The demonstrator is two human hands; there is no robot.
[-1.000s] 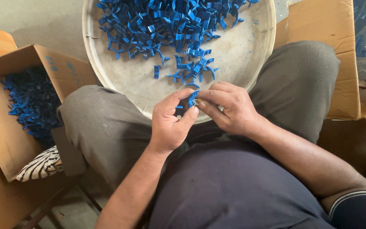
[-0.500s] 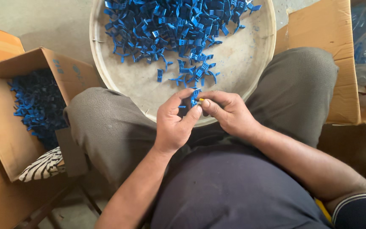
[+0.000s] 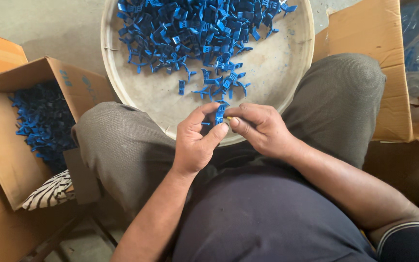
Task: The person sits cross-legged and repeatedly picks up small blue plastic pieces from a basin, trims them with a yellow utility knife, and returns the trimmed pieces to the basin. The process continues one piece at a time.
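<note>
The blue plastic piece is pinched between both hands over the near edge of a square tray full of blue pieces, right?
Not quite: the tray is round, not square, as the head view shows. Otherwise yes: the left hand and right hand pinch the blue plastic piece over its near edge.

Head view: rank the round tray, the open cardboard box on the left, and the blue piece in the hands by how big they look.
1. Round tray, largest.
2. Open cardboard box, though it is cut off by the frame edge, so unsure.
3. Blue piece, pinched between left hand and right hand, smallest.
</note>
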